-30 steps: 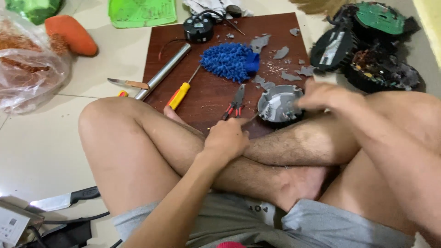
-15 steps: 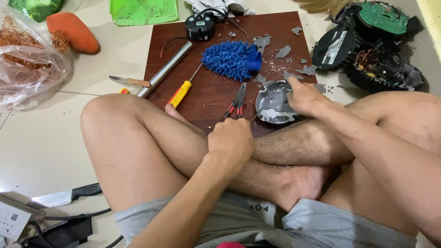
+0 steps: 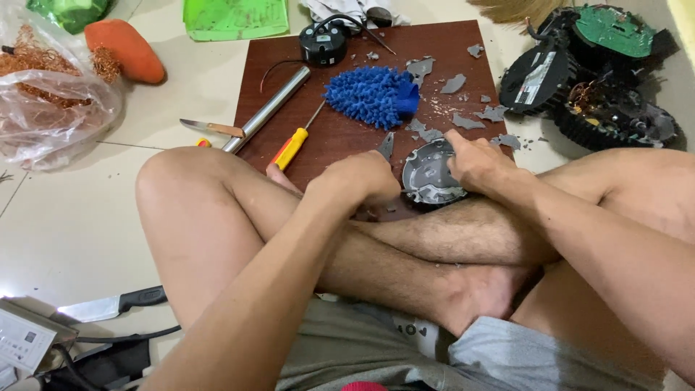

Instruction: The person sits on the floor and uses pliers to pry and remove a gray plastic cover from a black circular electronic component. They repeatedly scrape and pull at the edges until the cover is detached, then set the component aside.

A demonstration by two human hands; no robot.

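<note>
A round grey plastic housing (image 3: 432,174) is held down on the dark wooden board (image 3: 347,137), just in front of the crossed legs, by the right hand (image 3: 474,163), whose fingers are closed over its right rim. The left hand (image 3: 358,181) is closed around a pair of pliers (image 3: 386,145), of which only the grey tip is seen, pointed up beside the housing's left edge. Grey plastic fragments (image 3: 463,108) are scattered over the board above the housing, so part of the casing is judged already broken off; the round body is largely whole, and more is judged left to be opened. A blue duster head (image 3: 371,95) and a yellow-handled screwdriver (image 3: 293,147) lie untouched nearby
</note>
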